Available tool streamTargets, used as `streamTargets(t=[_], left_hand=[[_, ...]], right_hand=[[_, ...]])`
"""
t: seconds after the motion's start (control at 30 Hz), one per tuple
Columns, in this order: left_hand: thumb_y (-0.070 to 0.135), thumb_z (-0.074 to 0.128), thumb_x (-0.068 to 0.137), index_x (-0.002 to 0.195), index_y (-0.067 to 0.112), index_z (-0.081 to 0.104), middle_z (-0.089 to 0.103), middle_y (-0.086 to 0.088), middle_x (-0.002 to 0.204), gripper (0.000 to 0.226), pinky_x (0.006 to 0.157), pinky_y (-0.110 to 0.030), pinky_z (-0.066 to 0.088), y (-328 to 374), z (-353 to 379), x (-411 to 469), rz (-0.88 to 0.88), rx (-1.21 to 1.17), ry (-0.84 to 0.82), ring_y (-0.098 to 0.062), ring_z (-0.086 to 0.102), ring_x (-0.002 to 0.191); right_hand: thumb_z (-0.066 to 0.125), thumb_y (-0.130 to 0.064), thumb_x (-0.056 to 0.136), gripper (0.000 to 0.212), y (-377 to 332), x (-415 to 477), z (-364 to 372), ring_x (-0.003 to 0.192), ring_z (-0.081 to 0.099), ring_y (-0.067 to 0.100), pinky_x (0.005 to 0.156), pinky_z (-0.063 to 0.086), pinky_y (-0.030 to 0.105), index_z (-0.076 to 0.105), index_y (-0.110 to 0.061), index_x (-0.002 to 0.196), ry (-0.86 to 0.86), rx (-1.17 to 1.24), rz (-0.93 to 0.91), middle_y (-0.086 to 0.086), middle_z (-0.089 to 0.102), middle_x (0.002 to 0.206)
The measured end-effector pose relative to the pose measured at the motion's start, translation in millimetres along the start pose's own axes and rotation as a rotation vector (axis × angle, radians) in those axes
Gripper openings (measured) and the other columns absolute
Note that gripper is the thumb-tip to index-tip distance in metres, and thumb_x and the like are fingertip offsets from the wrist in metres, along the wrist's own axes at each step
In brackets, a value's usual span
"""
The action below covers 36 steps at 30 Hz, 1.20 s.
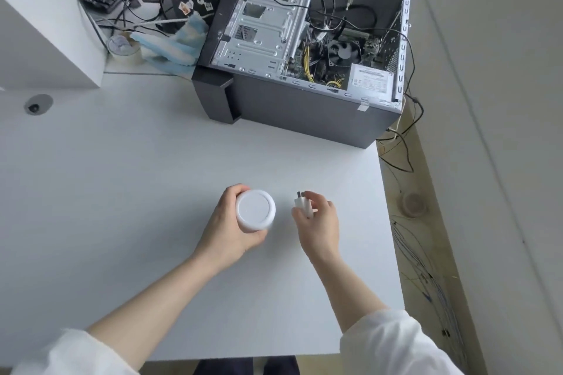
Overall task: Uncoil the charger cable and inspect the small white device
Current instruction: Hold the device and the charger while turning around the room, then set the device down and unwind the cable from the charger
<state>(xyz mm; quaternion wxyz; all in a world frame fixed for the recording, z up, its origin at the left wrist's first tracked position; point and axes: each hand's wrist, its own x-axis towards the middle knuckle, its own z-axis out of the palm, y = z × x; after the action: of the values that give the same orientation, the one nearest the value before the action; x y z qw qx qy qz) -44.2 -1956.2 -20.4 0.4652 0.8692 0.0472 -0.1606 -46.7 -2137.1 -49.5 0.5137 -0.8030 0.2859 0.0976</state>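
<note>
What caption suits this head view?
Left hand holds a round white device; right hand pinches a white charger plug above the white table.

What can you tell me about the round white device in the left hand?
The round white device looks like a short, smooth plastic cylinder with a flat circular face ringed by a shallow groove. That face is turned up toward the camera. No buttons, ports or markings are visible on it. The left hand grips its side wall, thumb below and fingers curled behind, holding it above the white table. Whether a cable joins it cannot be seen.
</note>
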Motion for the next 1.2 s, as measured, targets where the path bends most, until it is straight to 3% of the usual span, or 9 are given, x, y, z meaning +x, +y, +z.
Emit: streamTargets(t=[0.1, 0.33, 0.87, 1.03, 1.2], left_hand=[[0.017, 0.084, 0.067, 0.125, 0.03, 0.04, 0.052, 0.012, 0.122, 0.074, 0.075, 0.003, 0.033, -2, 1, -2, 0.01, 0.007, 0.007, -0.01, 0.052, 0.108], [0.02, 0.083, 0.067, 0.128, 0.031, 0.038, 0.049, 0.014, 0.124, 0.076, 0.081, 0.001, 0.033, -9, 5, -2, 0.047, 0.028, 0.0, -0.007, 0.051, 0.11], [0.022, 0.081, 0.068, 0.132, 0.03, 0.037, 0.046, 0.015, 0.128, 0.078, 0.082, -0.002, 0.033, -9, 6, -1, 0.033, 0.049, -0.012, -0.008, 0.048, 0.114], [0.026, 0.079, 0.07, 0.134, 0.032, 0.034, 0.044, 0.018, 0.131, 0.078, 0.089, -0.021, 0.041, -11, 6, -4, 0.042, 0.065, -0.009, -0.008, 0.048, 0.118], [0.03, 0.081, 0.073, 0.148, 0.026, 0.022, 0.031, 0.015, 0.147, 0.095, 0.101, -0.019, 0.031, -8, 4, -7, 0.042, 0.105, -0.038, -0.004, 0.036, 0.133]], right_hand=[[0.06, -0.024, 0.09, 0.038, 5, 2, 10, 0.102, 0.063, 0.021, 0.081, 0.055, 0.041, 0.057, -0.032, 0.127, 0.024, -0.086, -0.036, -0.006, 0.05, 0.119], [0.056, -0.021, 0.093, 0.041, 4, 10, 20, 0.123, 0.046, 0.018, 0.072, 0.048, 0.034, 0.052, -0.028, 0.133, 0.094, -0.306, -0.104, -0.003, 0.047, 0.129], [0.061, -0.026, 0.093, 0.04, 8, 18, 28, 0.119, 0.045, 0.023, 0.078, 0.05, 0.038, 0.052, -0.023, 0.132, 0.15, -0.428, -0.157, 0.003, 0.05, 0.123], [0.062, -0.035, 0.089, 0.054, 8, 19, 21, 0.121, 0.041, 0.022, 0.08, 0.047, 0.035, 0.044, -0.021, 0.138, 0.097, -0.424, -0.142, 0.002, 0.047, 0.126], [0.068, -0.048, 0.084, 0.067, 19, 12, 7, 0.127, 0.04, 0.019, 0.082, 0.049, 0.035, 0.044, -0.022, 0.141, 0.105, -0.388, -0.088, -0.001, 0.046, 0.128]])
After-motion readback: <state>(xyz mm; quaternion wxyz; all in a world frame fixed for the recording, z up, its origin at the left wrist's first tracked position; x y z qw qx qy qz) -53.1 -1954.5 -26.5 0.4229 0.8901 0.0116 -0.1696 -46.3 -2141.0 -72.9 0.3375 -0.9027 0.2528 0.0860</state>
